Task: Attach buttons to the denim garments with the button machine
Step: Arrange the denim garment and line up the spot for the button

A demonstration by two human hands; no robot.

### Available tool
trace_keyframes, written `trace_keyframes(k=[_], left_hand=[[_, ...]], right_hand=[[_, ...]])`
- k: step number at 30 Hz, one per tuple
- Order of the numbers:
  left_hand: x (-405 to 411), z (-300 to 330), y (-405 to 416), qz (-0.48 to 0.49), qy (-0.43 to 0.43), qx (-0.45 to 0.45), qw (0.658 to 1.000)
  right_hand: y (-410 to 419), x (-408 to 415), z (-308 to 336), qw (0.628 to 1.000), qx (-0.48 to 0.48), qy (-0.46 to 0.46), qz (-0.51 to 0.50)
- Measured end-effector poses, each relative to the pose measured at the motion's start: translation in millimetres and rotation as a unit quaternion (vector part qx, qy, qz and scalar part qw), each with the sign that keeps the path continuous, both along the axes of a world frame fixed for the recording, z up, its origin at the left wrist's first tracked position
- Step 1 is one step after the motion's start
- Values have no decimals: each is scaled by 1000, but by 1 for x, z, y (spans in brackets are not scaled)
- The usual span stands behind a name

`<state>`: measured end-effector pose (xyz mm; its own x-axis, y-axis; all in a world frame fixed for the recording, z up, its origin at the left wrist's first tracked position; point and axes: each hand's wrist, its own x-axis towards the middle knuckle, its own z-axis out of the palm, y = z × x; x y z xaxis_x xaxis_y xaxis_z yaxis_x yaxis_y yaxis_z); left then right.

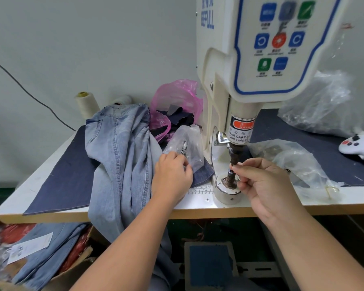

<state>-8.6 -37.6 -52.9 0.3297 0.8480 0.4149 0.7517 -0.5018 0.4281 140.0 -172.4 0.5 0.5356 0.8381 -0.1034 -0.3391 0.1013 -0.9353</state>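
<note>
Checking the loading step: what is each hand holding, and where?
Right hand pinches a small button part at its fingertips, between punch and die. Left hand reaches into the clear button bag; what it grips cannot be told.

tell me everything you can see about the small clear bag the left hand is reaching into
The small clear bag is thin, crinkled, see-through plastic, lying slumped on the table's dark denim cloth between the light blue jeans and the button machine column. Inside shows a cluster of small shiny silver metal pieces, likely button parts. The left hand rests at its lower edge, fingers at or inside the opening. A pink plastic bag lies just behind it.
</note>
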Motion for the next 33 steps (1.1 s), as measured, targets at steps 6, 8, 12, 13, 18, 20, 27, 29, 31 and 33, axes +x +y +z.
trace_keyframes(k=[6, 8, 12, 13, 18, 20, 27, 29, 31, 33], left_hand=[[0, 0, 0, 0, -1, -3, 1000], [0, 0, 0, -1, 1, -6, 1000], [0, 0, 0, 1, 2, -5, 1000], [0, 0, 0, 1, 3, -4, 1000], [0, 0, 0, -1, 4, -4, 1000], [0, 0, 0, -1, 6, -4, 1000], [0, -2, 2, -2, 5, -3, 1000], [0, -2, 2, -1, 4, -3, 1000], [0, -2, 2, -1, 2, -5, 1000], [0, -3, 2, -2, 1, -6, 1000]], right_hand=[[-3, -5, 4, 996, -14, 87, -16], [-5, -7, 7, 990, -14, 137, -18], [-9, -10, 10, 984, -17, 174, -25], [-10, -10, 11, 983, -14, 181, -27], [-13, -13, 15, 971, 5, 237, -27], [-13, -14, 16, 962, 14, 271, -28], [-17, -20, 16, 953, 30, 300, -29], [-17, -20, 18, 951, 29, 305, -28], [-16, -20, 19, 951, 27, 307, -29], [-17, -21, 19, 953, 30, 299, -29]])
